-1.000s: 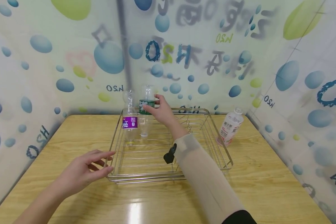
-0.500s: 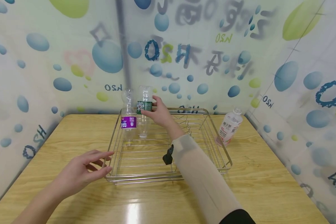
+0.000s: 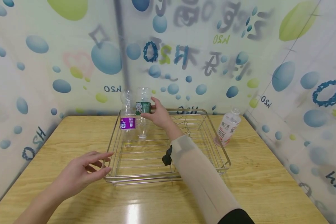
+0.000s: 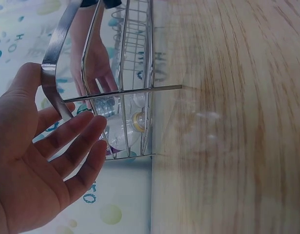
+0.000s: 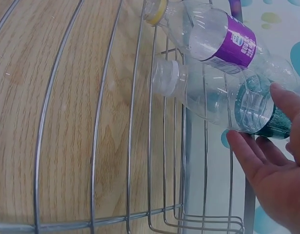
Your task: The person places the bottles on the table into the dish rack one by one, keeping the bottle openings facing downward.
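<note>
In the head view, a clear bottle with a green label (image 3: 140,108) stands neck-down in the wire rack (image 3: 145,178), at its back left. My right hand (image 3: 161,116) holds it around the label, thumb in front and fingers behind. In the right wrist view, the thumb and fingers (image 5: 245,151) lie on either side of this bottle. Close by on the left, a clear bottle with a purple label (image 3: 128,123) also stands neck-down, its cap yellow. My left hand (image 3: 81,171) touches the rack's front left corner with loosely extended fingers, thumb against the rim (image 4: 51,53).
To the right of the rack, a clear bottle with a white and pink label (image 3: 227,128) leans against its side. The rack sits on a wooden table (image 3: 81,127), with patterned walls (image 3: 182,81) at the back and both sides.
The green-labelled bottle has shifted slightly left and down with my right hand and stands more upright beside the purple-labelled one. My left hand stays at the rack's corner.
</note>
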Motion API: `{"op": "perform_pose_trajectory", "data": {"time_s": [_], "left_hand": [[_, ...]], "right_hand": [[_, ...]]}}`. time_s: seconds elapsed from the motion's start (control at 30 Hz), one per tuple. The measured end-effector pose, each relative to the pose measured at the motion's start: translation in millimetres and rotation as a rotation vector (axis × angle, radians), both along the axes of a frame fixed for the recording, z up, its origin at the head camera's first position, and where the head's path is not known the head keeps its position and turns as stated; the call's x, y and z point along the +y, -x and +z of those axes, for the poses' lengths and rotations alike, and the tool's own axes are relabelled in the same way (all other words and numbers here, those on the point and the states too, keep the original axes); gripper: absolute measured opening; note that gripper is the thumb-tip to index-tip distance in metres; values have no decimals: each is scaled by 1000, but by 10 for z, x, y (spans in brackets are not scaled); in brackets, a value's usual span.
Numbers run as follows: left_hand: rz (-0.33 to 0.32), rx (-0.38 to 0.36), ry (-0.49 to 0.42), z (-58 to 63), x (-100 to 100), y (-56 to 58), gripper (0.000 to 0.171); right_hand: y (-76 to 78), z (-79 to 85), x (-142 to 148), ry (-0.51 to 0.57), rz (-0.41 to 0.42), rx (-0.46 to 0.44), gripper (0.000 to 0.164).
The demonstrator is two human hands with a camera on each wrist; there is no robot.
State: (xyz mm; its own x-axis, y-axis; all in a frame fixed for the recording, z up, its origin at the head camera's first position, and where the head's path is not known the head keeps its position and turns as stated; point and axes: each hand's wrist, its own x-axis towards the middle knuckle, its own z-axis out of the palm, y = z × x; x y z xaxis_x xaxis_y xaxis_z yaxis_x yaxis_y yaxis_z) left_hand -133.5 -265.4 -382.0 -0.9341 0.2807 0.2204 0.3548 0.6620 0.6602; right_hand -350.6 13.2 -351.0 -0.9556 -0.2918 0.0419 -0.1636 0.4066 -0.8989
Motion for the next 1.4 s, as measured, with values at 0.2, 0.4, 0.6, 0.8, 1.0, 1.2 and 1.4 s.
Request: {"op": "perform_pose_trajectory", "data": {"time_s": [0.2,0.4,0.6,0.8,1.0,1.2,1.4], "left_hand": [[1,0,0,-7,-2,-1,44],[3,-4,2,-9,1,-3,43],[5,-4,1,-12,0,-3,42],[4,14,3,-12,-7,-4,43],[5,9,6,-15,-9,-4,43],[4,17,7,-18,-6,-3,42],[-2,28,6,-17,-8,-2,42]], "right_hand": [[-20,9,7,42,-5,-55,100],[-27,2,23,34,3,-71,101],[-23,2,15,57,14,-92,101],[-27,15,1,57,19,-91,98],[-45,14,15,26,25,-87,96],[-39,11,39,61,13,-90,97],[-38,84,64,32,-69,-44,93]]}}
